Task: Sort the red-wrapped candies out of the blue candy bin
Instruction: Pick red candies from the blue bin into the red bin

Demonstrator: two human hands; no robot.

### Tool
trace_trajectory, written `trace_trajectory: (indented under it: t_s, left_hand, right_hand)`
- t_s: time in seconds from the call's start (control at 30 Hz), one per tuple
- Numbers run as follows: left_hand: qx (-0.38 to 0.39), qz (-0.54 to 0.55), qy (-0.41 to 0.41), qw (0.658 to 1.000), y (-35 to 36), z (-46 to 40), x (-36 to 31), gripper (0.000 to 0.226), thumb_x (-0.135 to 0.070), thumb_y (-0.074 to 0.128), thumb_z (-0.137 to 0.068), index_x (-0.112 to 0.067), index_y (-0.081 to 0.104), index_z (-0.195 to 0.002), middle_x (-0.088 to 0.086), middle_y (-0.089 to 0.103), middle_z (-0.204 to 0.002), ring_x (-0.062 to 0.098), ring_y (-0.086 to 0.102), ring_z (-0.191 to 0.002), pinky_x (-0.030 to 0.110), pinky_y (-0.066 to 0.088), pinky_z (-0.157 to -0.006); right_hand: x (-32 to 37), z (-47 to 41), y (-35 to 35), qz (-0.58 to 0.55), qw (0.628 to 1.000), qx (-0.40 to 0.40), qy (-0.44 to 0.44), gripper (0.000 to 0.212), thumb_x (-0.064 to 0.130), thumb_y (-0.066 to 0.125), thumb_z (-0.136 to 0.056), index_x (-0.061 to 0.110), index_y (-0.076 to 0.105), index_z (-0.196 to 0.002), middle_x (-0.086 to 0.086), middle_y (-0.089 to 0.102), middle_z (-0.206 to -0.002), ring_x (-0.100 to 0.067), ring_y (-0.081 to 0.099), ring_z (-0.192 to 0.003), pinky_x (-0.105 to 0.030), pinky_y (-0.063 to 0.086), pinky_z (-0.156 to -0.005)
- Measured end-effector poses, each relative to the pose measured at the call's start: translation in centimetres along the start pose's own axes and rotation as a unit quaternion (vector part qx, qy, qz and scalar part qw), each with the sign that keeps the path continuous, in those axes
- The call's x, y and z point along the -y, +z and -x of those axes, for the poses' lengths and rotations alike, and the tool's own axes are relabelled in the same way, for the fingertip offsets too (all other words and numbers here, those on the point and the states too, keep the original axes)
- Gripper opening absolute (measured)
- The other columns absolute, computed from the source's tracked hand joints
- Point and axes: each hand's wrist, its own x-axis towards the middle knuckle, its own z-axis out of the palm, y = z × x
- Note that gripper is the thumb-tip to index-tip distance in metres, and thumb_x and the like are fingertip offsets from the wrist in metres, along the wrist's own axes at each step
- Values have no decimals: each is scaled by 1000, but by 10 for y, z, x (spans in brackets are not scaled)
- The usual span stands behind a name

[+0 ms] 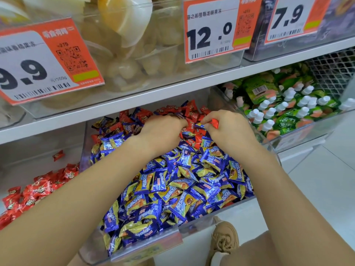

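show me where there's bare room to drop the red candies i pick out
Bare room lies in the left bin, on its pale floor behind the red candy pile, around one stray red candy. The blue candy bin is heaped full, and both hands crowd its back corner.

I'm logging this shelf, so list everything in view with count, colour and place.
blue candies: many, blue and yellow, front of the middle bin
red candies: many, red, back of the same bin
red candy pile: many, red, left bin
green pouches: many, green with white caps, right bin
price tags: three, orange and white, upper bins
shoe: one, tan, floor
left hand: over the red candies
right hand: pinching one red candy
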Motion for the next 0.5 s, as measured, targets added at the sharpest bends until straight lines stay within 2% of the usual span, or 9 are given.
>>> trace_trajectory:
  t_s: [0.03,0.07,0.13,0.17,0.23,0.3,0.37,0.43,0.5]
  left_hand:
    - [-6,10,-7,1000,-1,2,0,42,-13,50,-89,-30,52,-127,1,65,-110,25,61,-91,26,33,-50]
    - [-13,23,-16,1000,-3,3,1,40,-15,50,-89,-29,52,-126,1,65,-109,25,61,-92,27,33,-51]
    - [-27,47,-33,998,-7,7,3,38,-18,51,-89,-28,53,-126,1,65,-109,25,61,-95,27,33,-55]
    - [-32,55,-41,997,-8,8,5,37,-19,51,-89,-27,53,-125,1,65,-108,25,60,-94,27,33,-56]
    - [-38,60,-49,996,-11,11,8,33,-19,50,-89,-25,56,-122,2,66,-100,24,60,-88,27,34,-55]
    - [-53,58,-50,996,-12,15,11,27,-22,49,-91,-24,58,-116,2,65,-91,23,60,-80,27,35,-53]
    - [-68,69,-51,994,-13,19,14,22,-33,50,-95,-27,58,-114,-4,62,-82,19,56,-74,25,33,-50]
    - [-67,84,-54,993,-15,25,16,25,-43,48,-95,-29,58,-114,-6,61,-83,17,53,-75,26,35,-53]
    - [-64,103,-54,991,-15,31,18,28,-44,48,-95,-28,58,-115,-5,61,-85,18,52,-77,28,39,-60]
  right_hand:
    - [-1,-1,2,17,1000,2,0,16,31,55,-92,29,70,-98,1,68,-97,-23,61,-89,-30,46,-67]
    - [-1,-2,2,36,999,5,9,18,36,55,-92,26,71,-91,-1,67,-88,-25,60,-85,-30,43,-61]
    - [-1,-1,3,84,995,18,41,37,47,56,-89,16,62,-71,-3,55,-65,-27,54,-68,-27,31,-49]
    - [0,-2,3,106,992,30,58,42,52,58,-86,14,57,-69,-2,48,-60,-26,50,-65,-27,29,-48]
    - [2,-3,1,126,986,72,80,44,58,63,-80,14,60,-81,-2,50,-67,-27,55,-73,-28,36,-56]
    - [4,-5,-1,118,981,133,84,52,57,69,-74,13,63,-101,-5,62,-89,-29,60,-90,-32,45,-67]
    - [7,-5,-1,120,974,181,69,61,57,71,-73,14,61,-116,-7,64,-104,-28,59,-97,-34,48,-76]
    - [9,-4,1,132,971,193,51,65,58,71,-73,14,59,-120,-7,63,-108,-28,58,-100,-35,48,-79]
    - [10,-4,5,138,970,196,43,68,58,70,-74,13,56,-123,-8,62,-112,-27,57,-103,-36,48,-82]
